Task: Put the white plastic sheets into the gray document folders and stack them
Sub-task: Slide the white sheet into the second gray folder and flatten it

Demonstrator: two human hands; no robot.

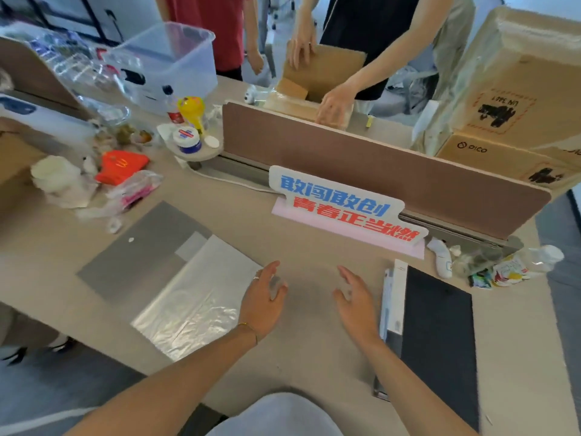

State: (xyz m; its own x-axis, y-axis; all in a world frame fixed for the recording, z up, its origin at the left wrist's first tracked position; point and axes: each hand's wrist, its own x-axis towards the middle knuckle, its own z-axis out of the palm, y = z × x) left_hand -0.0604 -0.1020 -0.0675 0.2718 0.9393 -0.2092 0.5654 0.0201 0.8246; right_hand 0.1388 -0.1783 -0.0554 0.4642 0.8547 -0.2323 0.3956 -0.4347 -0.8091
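- Two bare hands hover over the desk (314,357), both spread and holding nothing: the left hand (263,302) with fingers apart at the right edge of the white plastic sheets (196,298), the right hand (356,302) apart from it at about 3 o'clock.
- The translucent sheets lie flat at 9 o'clock from the left hand, overlapping the near corner of a gray document folder (141,250), which sits at 10 o'clock.
- Nothing is inside the folder yet, as far as can be judged; the step in hand appears to be taking up a sheet.
- To do it well, peel a single sheet by its near edge, since thin film likely clings and creases.
- Use the right hand to hold the folder's mouth open, then feed the sheet in flat, corner first.
- A black mat (440,341) lies at 3 o'clock of the right hand, and the clutter at 11 o'clock sits well apart from the work.
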